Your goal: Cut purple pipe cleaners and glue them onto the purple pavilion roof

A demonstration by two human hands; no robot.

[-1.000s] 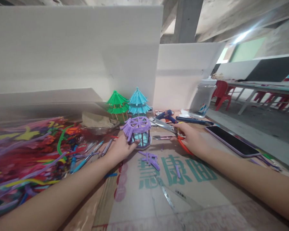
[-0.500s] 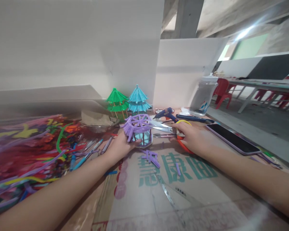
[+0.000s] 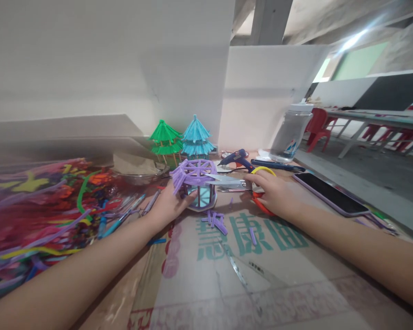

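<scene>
My left hand (image 3: 168, 200) grips a small purple pavilion model (image 3: 198, 181) by its left side, thumb against the lower part. Its roof frame is open spokes, with purple fuzzy strips covering the left side; a light blue patterned base shows between dark posts. In my right hand (image 3: 273, 192) are scissors (image 3: 232, 181) with yellow and red-orange handles. Their blades point left, the upper tip at the right edge of the purple roof. Cut purple pieces (image 3: 216, 221) lie on the cardboard just below the model.
Green (image 3: 164, 136) and blue (image 3: 196, 135) pavilion models stand behind. A glue gun (image 3: 234, 157), water bottle (image 3: 291, 133) and phone (image 3: 332, 194) lie or stand to the right. Colourful pipe cleaners (image 3: 37, 206) heap at left, near a bowl (image 3: 137, 169). A ruler (image 3: 239, 270) lies in front.
The purple model has turned and tilted slightly in my left hand. The scissor blades have come closer together, and their upper tip has moved left onto the roof edge.
</scene>
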